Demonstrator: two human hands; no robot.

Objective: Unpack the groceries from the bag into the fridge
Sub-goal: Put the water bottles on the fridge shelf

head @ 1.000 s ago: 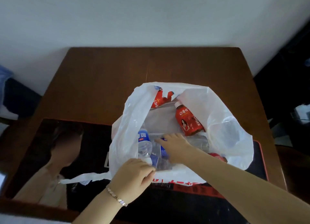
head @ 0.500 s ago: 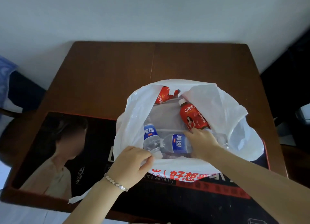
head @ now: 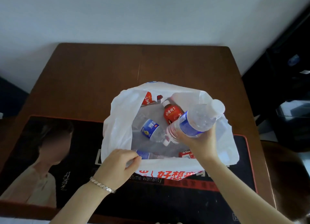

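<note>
Fingers of the right hand (head: 199,141) wrap the lower half of a blue-labelled water bottle (head: 196,121), held tilted over the open mouth of the white plastic bag (head: 120,123). The left hand (head: 117,166), with a bracelet (head: 102,185) at its wrist, pinches the bag's near rim. Inside lie a second water bottle (head: 151,129), a red-labelled bottle (head: 172,113) and, half hidden, possibly a third. The bag sits on a dark printed mat (head: 50,156) on the brown table (head: 100,72).
</note>
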